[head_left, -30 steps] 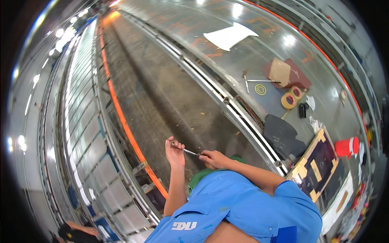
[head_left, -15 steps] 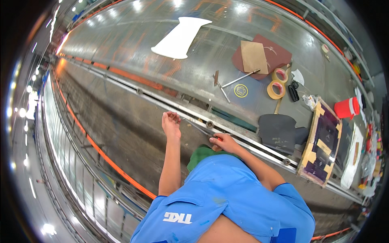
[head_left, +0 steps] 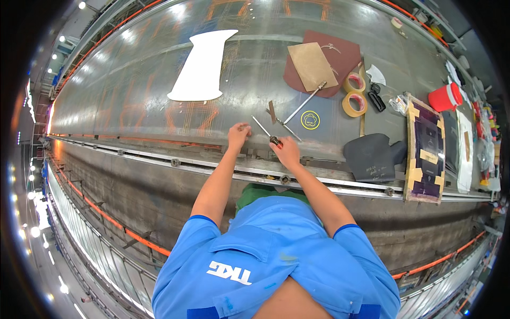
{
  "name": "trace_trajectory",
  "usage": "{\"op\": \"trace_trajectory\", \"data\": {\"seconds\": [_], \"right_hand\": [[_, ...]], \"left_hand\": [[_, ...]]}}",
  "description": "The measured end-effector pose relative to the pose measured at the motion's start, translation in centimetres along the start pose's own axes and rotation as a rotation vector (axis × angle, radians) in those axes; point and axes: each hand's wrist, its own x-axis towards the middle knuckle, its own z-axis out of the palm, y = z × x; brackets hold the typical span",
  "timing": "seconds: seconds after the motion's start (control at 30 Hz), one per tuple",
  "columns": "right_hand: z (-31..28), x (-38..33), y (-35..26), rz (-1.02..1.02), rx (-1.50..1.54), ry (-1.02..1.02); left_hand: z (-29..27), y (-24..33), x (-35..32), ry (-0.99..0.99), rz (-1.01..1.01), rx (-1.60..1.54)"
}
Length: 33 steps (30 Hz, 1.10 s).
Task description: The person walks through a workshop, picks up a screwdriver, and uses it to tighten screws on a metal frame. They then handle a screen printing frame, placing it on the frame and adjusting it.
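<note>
Reckoned from the right hand (head_left: 288, 151), a long metal-topped worktable (head_left: 143, 80) spreads across twelve o'clock. A white cut panel (head_left: 202, 69) lies on it between ten and eleven, a maroon sheet (head_left: 348, 50) near one. At three o'clock sits a tape-edged frame (head_left: 425, 143) around a dark purple panel, and, closer in, a charcoal cut piece (head_left: 366, 158). A tan rectangular sheet (head_left: 313, 66) rests on the maroon one. The red bucket (head_left: 442, 99) stands between two and three; its contents cannot be made out. The left hand (head_left: 239, 136), between nine and ten, has loosely curled fingers; whether it grips anything cannot be told. Two tape rolls (head_left: 355, 105) touch between one and two. The right hand closes around the dark grip of a slender pointed tool (head_left: 261, 126), whose tip aims between ten and eleven and lies near the left hand, at its one o'clock.
</note>
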Motion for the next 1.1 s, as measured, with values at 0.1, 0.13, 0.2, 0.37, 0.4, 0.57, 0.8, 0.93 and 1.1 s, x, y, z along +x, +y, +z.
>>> {"op": "trace_trajectory", "data": {"seconds": [0.1, 0.13, 0.2, 0.37, 0.4, 0.57, 0.8, 0.93, 1.1], "right_hand": [[0.9, 1.0, -0.9, 0.031, 0.009, 0.118], [1.4, 1.2, -1.0, 0.023, 0.016, 0.167], [2.0, 1.4, -1.0, 0.007, 0.029, 0.264], [2.8, 1.3, -2.1, -0.029, -0.046, 0.400], [2.7, 1.3, -2.6, -0.037, -0.067, 0.434], [2.7, 0.1, -1.1, 0.029, 0.072, 0.608], [0.8, -3.6, -5.4, 0.262, 0.838, 0.564], [1.9, -3.7, -7.5, 0.137, 0.783, 0.490], [2.8, -3.3, -7.8, 0.069, 0.770, 0.337]], "left_hand": [[0.2, 2.4, 0.9, 0.035, 0.020, -0.163], [-0.2, 2.5, 1.1, 0.035, -0.001, -0.157], [-1.1, 2.6, 1.3, 0.035, -0.041, -0.143], [-3.3, -1.9, 0.2, 0.002, 0.233, 0.168], [-3.4, -2.5, -0.1, 0.013, 0.318, 0.261], [-1.6, 0.8, -2.3, -0.152, 0.378, 0.273], [2.2, 3.5, -2.8, -0.748, -0.003, -0.064], [2.6, 4.6, -5.2, -0.901, -0.236, -0.316], [0.6, 4.5, -5.1, -0.878, -0.223, -0.389]]}}
